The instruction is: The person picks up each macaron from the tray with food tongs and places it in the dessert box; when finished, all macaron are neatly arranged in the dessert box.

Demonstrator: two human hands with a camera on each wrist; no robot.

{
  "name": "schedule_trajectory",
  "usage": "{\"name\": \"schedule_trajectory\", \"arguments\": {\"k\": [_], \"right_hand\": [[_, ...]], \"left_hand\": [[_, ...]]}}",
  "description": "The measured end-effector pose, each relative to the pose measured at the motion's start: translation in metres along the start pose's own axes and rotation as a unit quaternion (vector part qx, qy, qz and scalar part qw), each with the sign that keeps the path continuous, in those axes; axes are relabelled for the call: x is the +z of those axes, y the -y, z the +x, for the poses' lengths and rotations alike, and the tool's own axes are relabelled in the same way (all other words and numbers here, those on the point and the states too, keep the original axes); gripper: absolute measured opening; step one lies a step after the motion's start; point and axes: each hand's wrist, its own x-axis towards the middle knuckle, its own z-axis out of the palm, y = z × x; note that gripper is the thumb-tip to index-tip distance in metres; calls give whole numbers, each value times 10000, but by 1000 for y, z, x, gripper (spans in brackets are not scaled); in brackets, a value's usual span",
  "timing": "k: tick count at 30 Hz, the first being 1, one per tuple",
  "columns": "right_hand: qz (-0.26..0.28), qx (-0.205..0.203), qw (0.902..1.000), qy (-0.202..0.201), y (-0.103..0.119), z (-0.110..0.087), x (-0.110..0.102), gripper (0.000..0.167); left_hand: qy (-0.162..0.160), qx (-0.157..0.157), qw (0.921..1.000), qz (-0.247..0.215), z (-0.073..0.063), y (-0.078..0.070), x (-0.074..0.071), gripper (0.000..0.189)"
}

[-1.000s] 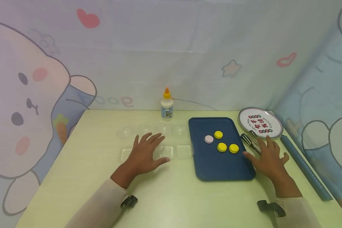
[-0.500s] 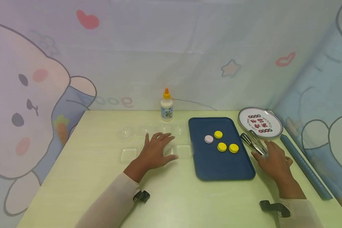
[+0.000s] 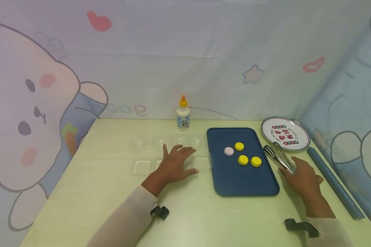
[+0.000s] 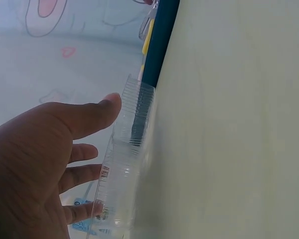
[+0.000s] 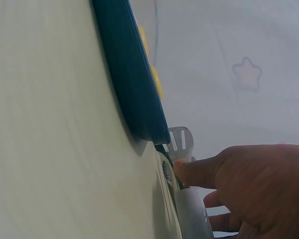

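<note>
My left hand (image 3: pixel 173 166) is over a clear plastic box (image 3: pixel 142 167) with several compartments, its fingers spread and partly hiding it. In the left wrist view the thumb and fingertips lie right along the edge of that same box (image 4: pixel 120 154). On the right, my right hand (image 3: pixel 301 176) is at the handle end of metal serving tongs (image 3: pixel 278 157) with a slotted head, which lie beside the blue tray (image 3: pixel 241 180). The right wrist view has its thumb close against the tongs (image 5: pixel 192 211), other fingers loosely bent behind.
Three yellow round pieces (image 3: pixel 243 160) and a pale pink one (image 3: pixel 228 151) lie on the tray. A glue bottle (image 3: pixel 183 118) stands at the back. At right are a printed plate (image 3: pixel 285 133) and a long blue-grey bar (image 3: pixel 335 183).
My left hand has moved right over the plastic box. The right hand has drawn back a little toward me and right, along the tongs to their handle end. The tongs stay put.
</note>
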Motion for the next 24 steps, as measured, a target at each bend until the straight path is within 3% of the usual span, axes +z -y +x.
{"name": "schedule_trajectory", "arguments": {"k": [10, 24], "right_hand": [[-50, 101, 9998, 135, -2, 1, -2, 56], [98, -238, 9985, -475, -3, 2, 2, 43]], "left_hand": [[68, 45, 10000, -35, 0, -4, 4, 74], [-37, 161, 9998, 65, 6, -7, 4, 72]]}}
